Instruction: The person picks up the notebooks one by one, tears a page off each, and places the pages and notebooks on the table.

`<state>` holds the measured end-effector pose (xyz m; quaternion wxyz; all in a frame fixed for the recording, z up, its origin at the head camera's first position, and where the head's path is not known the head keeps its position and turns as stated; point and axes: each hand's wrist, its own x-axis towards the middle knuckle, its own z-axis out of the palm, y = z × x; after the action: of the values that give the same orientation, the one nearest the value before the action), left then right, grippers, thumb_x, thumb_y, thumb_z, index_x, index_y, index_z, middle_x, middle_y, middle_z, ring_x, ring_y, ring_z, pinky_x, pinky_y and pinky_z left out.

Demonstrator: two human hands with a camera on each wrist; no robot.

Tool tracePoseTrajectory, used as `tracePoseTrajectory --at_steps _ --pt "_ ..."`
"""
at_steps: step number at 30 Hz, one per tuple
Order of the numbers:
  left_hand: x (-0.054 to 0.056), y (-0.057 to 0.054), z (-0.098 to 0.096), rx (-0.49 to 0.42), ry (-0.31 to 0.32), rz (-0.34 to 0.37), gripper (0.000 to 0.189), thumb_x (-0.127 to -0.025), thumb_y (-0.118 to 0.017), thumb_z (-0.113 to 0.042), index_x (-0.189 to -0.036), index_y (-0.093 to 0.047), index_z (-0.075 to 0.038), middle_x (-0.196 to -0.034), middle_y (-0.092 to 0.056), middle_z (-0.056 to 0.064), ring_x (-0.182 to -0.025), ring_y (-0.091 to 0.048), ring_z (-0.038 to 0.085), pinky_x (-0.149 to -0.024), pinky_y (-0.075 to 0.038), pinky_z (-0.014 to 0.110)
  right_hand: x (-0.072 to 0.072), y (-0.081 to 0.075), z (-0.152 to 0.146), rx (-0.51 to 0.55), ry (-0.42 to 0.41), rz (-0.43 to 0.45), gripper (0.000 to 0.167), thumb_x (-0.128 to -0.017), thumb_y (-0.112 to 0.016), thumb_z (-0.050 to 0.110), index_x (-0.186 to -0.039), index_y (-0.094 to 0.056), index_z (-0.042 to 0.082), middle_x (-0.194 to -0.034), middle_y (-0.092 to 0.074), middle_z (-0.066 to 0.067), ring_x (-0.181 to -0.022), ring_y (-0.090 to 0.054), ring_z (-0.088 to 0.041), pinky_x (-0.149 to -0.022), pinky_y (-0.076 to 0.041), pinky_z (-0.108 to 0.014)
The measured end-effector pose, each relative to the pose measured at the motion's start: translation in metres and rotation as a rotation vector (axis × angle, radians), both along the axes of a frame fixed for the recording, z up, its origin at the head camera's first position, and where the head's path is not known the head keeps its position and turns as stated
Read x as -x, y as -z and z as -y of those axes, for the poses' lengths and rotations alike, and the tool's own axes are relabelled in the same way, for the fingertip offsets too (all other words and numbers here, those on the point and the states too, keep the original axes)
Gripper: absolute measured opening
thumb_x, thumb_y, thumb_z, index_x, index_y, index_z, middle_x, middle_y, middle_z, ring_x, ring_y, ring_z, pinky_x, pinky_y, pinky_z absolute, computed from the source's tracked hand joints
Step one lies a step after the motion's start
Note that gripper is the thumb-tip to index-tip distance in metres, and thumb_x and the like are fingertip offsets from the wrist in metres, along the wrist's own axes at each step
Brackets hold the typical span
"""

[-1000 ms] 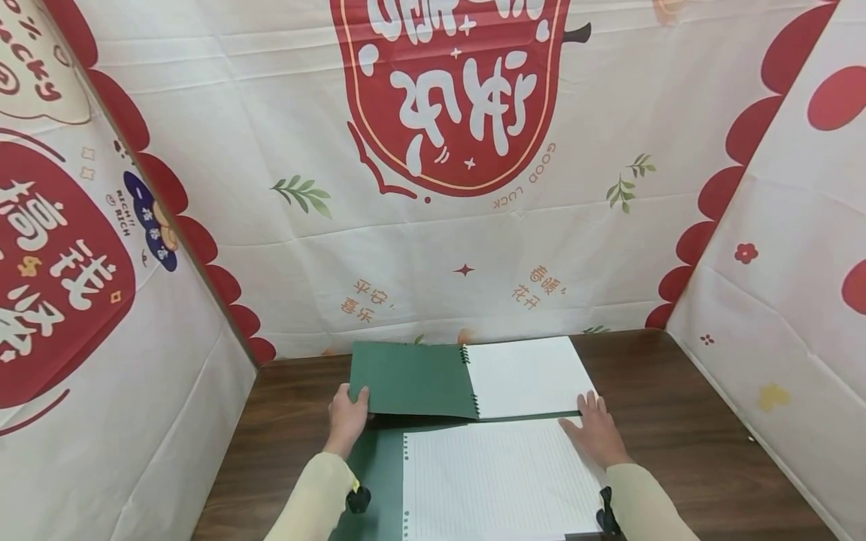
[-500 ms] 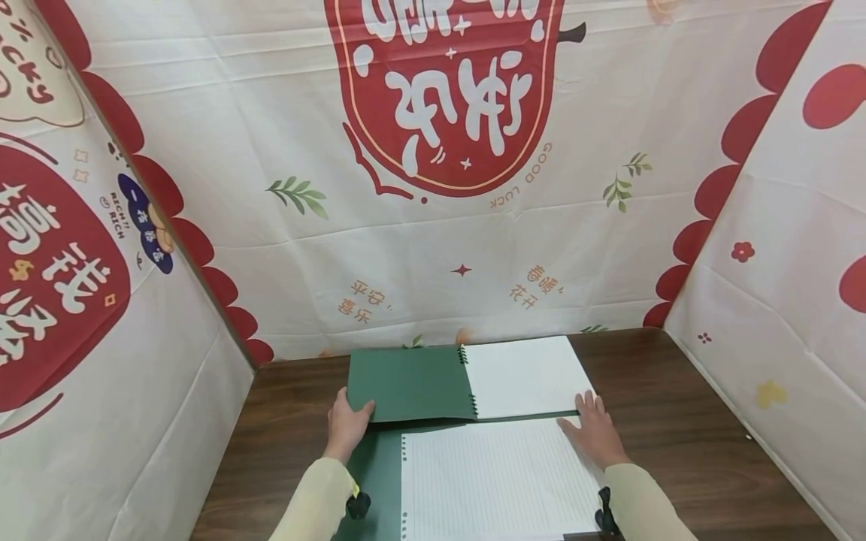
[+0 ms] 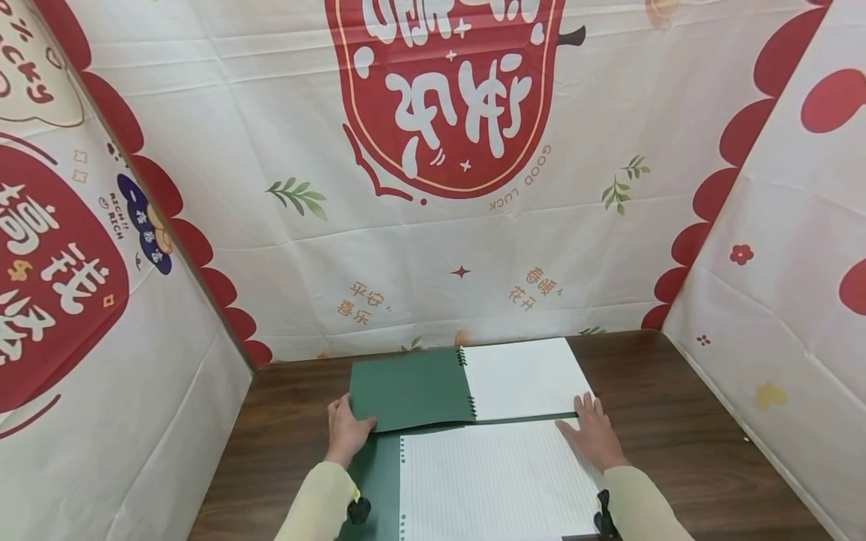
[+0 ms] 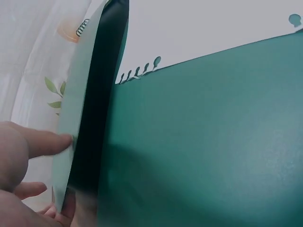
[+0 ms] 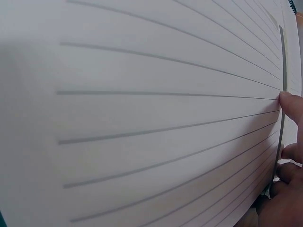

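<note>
A small spiral notebook (image 3: 521, 379) lies open near the back of the table, with a blank-looking white page on the right. My left hand (image 3: 347, 432) pinches the left edge of its green cover (image 3: 413, 391), thumb on one face and fingers behind. In the left wrist view the cover (image 4: 75, 109) stands tilted up, a dark gap beneath it. My right hand (image 3: 595, 436) rests with its fingers on the page's lower right corner. Its thumb (image 5: 286, 99) touches the top edge of a lined sheet (image 3: 497, 481) with punched holes, which lies on a larger green cover (image 3: 379, 473).
Brown wooden tabletop (image 3: 704, 451) shows on both sides of the notebooks. A printed white cloth (image 3: 406, 248) hangs behind the table, and similar cloths stand at left and right. A tiny white speck (image 3: 747, 439) lies near the right edge.
My left hand has brought the green cover's left edge down and slightly toward me, so the cover lies lower. My right hand has stayed in place.
</note>
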<state>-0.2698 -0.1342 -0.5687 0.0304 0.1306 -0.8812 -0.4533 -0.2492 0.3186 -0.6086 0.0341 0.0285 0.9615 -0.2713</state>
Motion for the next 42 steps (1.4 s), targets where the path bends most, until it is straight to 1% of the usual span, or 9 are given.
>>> tracePoseTrajectory --at_steps 3,7,13,18,24,30,36,39,42 --pt "-0.001 0.001 0.0 0.02 -0.01 -0.015 0.064 -0.083 -0.07 -0.002 -0.139 -0.041 0.009 -0.139 -0.033 0.031 -0.126 -0.04 0.045 -0.1 -0.04 0.059 -0.001 -0.001 0.0 0.006 0.0 0.006 0.084 -0.096 -0.055 0.04 -0.147 -0.018 -0.015 -0.153 -0.008 -0.039 -0.142 -0.006 -0.056 -0.11 -0.011 -0.07" --pt "0.001 0.005 0.004 0.022 -0.023 -0.003 0.059 -0.084 -0.066 0.002 -0.138 -0.044 0.009 -0.14 -0.032 0.031 -0.129 -0.037 0.046 -0.101 -0.039 0.059 -0.001 -0.002 0.002 0.003 -0.004 0.016 0.084 -0.096 -0.054 0.041 -0.147 -0.018 -0.015 -0.154 -0.007 -0.039 -0.142 -0.006 -0.055 -0.11 -0.011 -0.069" --pt "0.004 0.008 0.008 0.044 -0.014 0.001 0.057 -0.084 -0.066 0.001 -0.136 -0.045 0.009 -0.138 -0.034 0.031 -0.128 -0.038 0.045 -0.102 -0.039 0.058 -0.001 -0.002 0.002 0.001 -0.005 0.017 0.086 -0.096 -0.054 0.044 -0.147 -0.018 -0.015 -0.153 -0.007 -0.039 -0.142 -0.006 -0.055 -0.111 -0.011 -0.069" --pt "0.004 0.008 0.006 0.045 -0.013 -0.004 0.057 -0.083 -0.066 0.002 -0.135 -0.046 0.011 -0.137 -0.033 0.03 -0.128 -0.038 0.043 -0.103 -0.039 0.057 -0.002 -0.002 0.002 0.001 0.0 0.014 0.084 -0.096 -0.054 0.042 -0.147 -0.019 -0.015 -0.153 -0.008 -0.039 -0.142 -0.007 -0.056 -0.111 -0.011 -0.069" --pt "0.006 0.011 0.005 0.052 -0.009 -0.003 0.056 -0.084 -0.065 0.003 -0.135 -0.045 0.011 -0.137 -0.032 0.028 -0.126 -0.039 0.042 -0.102 -0.04 0.056 -0.002 -0.003 0.002 0.001 0.003 0.007 0.083 -0.096 -0.055 0.041 -0.147 -0.02 -0.015 -0.153 -0.009 -0.039 -0.142 -0.008 -0.056 -0.11 -0.012 -0.069" --pt "0.004 0.009 0.0 0.072 -0.008 0.002 0.056 -0.084 -0.065 0.0 -0.135 -0.047 0.011 -0.14 -0.032 0.028 -0.127 -0.039 0.045 -0.104 -0.037 0.059 -0.001 -0.002 0.001 -0.009 0.003 0.01 0.084 -0.096 -0.055 0.043 -0.147 -0.019 -0.014 -0.153 -0.008 -0.038 -0.142 -0.007 -0.055 -0.111 -0.011 -0.069" --pt "0.004 0.007 -0.012 0.116 0.024 -0.015 0.054 -0.085 -0.069 -0.01 -0.134 -0.05 0.006 -0.141 -0.037 0.027 -0.128 -0.041 0.046 -0.103 -0.033 0.063 -0.001 -0.003 0.001 -0.017 -0.004 0.015 0.085 -0.096 -0.054 0.043 -0.147 -0.019 -0.014 -0.153 -0.008 -0.039 -0.142 -0.008 -0.055 -0.111 -0.011 -0.068" --pt "0.006 0.007 -0.021 0.156 0.063 -0.045 0.051 -0.087 -0.068 -0.015 -0.133 -0.053 0.002 -0.141 -0.043 0.025 -0.13 -0.042 0.046 -0.103 -0.034 0.064 -0.002 -0.004 0.002 -0.018 -0.004 0.021 0.084 -0.096 -0.054 0.042 -0.148 -0.019 -0.014 -0.154 -0.008 -0.038 -0.142 -0.007 -0.055 -0.111 -0.011 -0.068" --pt "0.006 0.006 -0.03 0.187 0.119 -0.086 0.048 -0.088 -0.068 -0.016 -0.132 -0.056 -0.001 -0.139 -0.047 0.024 -0.128 -0.045 0.045 -0.101 -0.035 0.064 -0.003 -0.005 0.003 -0.014 -0.003 0.021 0.083 -0.096 -0.055 0.04 -0.148 -0.019 -0.014 -0.154 -0.008 -0.038 -0.142 -0.007 -0.055 -0.111 -0.011 -0.068"
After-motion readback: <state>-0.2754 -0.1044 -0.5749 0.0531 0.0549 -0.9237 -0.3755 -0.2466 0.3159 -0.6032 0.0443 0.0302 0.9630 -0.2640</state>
